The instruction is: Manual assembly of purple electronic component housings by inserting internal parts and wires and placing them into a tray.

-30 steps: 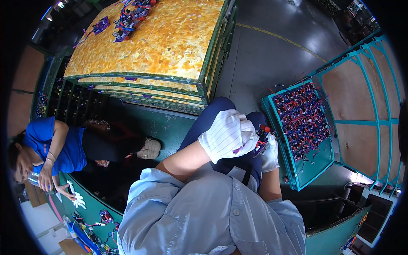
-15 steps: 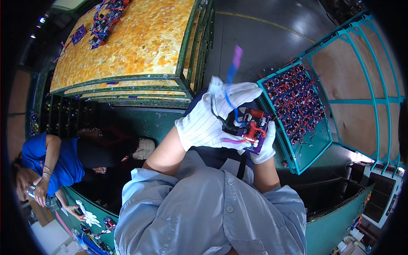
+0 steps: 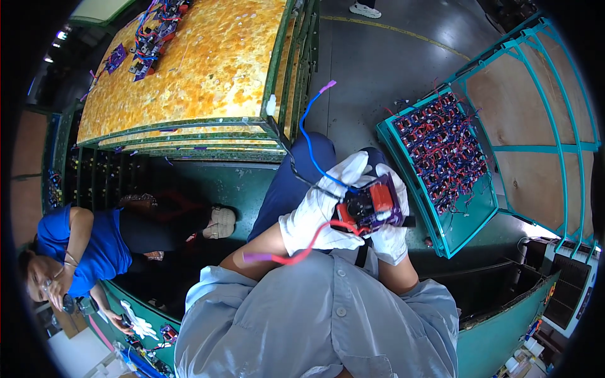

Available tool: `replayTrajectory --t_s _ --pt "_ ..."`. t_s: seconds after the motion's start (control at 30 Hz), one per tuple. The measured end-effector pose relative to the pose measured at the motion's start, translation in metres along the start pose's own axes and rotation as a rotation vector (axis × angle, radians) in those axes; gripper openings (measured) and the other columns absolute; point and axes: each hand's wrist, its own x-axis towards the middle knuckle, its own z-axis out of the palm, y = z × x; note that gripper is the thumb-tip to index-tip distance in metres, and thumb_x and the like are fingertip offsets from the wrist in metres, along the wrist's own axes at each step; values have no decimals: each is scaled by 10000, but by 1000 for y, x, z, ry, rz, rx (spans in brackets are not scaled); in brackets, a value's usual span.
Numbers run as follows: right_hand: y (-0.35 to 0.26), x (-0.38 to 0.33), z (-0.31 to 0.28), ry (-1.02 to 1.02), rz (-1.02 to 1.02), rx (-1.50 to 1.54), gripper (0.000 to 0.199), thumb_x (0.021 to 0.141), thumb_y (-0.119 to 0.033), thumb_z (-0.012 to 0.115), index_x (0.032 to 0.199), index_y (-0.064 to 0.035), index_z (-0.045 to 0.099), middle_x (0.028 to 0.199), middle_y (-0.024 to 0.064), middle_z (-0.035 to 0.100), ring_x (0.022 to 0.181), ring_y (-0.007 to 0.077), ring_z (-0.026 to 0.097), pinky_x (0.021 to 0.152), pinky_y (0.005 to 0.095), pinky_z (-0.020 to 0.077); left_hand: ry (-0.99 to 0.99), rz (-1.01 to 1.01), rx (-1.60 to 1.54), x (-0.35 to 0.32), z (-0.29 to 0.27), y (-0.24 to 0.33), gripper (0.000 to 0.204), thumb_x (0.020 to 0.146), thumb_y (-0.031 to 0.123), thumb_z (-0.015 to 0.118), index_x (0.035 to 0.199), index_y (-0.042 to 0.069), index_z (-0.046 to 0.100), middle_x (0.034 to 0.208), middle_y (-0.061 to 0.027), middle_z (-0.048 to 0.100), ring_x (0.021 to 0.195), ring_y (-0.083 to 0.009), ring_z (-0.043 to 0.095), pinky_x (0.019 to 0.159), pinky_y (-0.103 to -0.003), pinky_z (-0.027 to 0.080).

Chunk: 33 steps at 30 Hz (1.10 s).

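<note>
A purple circuit board (image 3: 396,200) with red and black parts is between my two white-gloved hands, in front of my chest. My left hand (image 3: 320,211) grips it from the left, thumb low and fingers behind it. My right hand (image 3: 391,242) closes round its right and lower edge; some of its fingers are hidden by the board. From the board a blue wire (image 3: 305,126) with a purple end sticks up and away. A red wire (image 3: 309,247) curves left across my left wrist, and a black wire (image 3: 291,160) ends in a white connector (image 3: 271,105).
A teal crate (image 3: 444,236) at the right holds many similar wired boards (image 3: 441,151). At the far left, several boards (image 3: 151,44) lie on a mottled yellow rack top (image 3: 214,69). A seated person in a blue shirt (image 3: 104,246) is at the left; another person's shoe (image 3: 365,11) shows at the top.
Both hands have turned the board and moved slightly down. The blue wire has swung left, and the red wire now reaches out to the left. A shoe has appeared at the top.
</note>
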Motion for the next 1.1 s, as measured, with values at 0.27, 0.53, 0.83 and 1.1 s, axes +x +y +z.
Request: replayTrajectory --t_s 0.27,0.53,0.83,1.1 --pt "-2 -5 6 -184 -539 -173 496 831 -305 490 1183 30 390 1060 206 517 943 310 534 868 412 421 -61 148 205 -11 7 -1 781 609 264 710 1262 70 328 1294 -195 310 1046 -317 483 845 -366 412" --pt "-9 -4 11 -106 -73 -33 961 569 -190 769 1319 -56 183 1214 139 377 1093 226 432 895 341 358 170 88 -50 -25 14 -21 537 797 132 535 1232 -61 287 1179 -182 434 1072 -301 462 897 -373 367" --pt "-30 0 12 121 -34 -246 582 712 -136 631 1199 19 352 949 97 508 868 124 487 795 253 383 29 -32 -100 -57 35 -59 435 874 71 408 1268 -40 262 1069 -182 521 847 -227 574 759 -320 452" --pt "-20 -4 8 268 -115 -360 572 683 -103 648 1183 3 391 836 76 563 695 91 525 625 205 423 306 -541 -611 -9 11 -1 313 908 281 370 915 10 527 643 -12 538 562 -56 476 527 -197 387"
